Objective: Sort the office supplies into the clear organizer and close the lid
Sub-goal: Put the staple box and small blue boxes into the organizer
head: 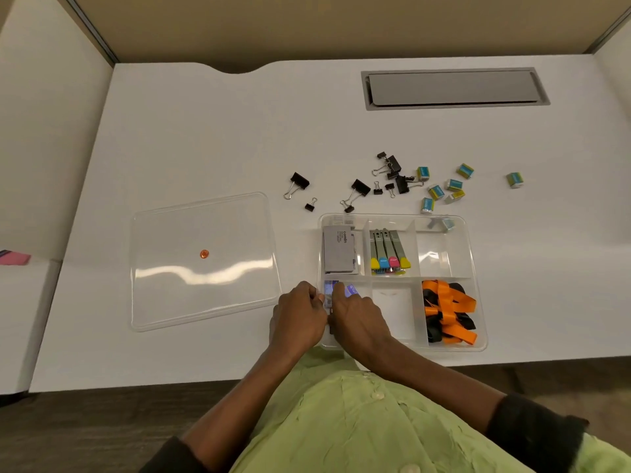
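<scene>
The clear organizer (478,302) sits at the desk's near edge. Its back row holds grey cards (338,252) and several highlighters (389,250); the right back cell has one small eraser (448,224). Orange and black lanyards (447,310) fill the front right cell. Over the front left cell, my left hand (297,312) and my right hand (358,317) meet, fingers curled round bluish plastic badge holders (331,290). The clear lid (205,261) lies flat to the left. Black binder clips (392,172) and several blue-yellow erasers (440,191) are loose behind the organizer.
A grey cable hatch (454,88) is set into the desk at the back right. One eraser (515,180) lies apart, far right. A pink object (13,257) shows at the left edge. White partition walls stand on both sides.
</scene>
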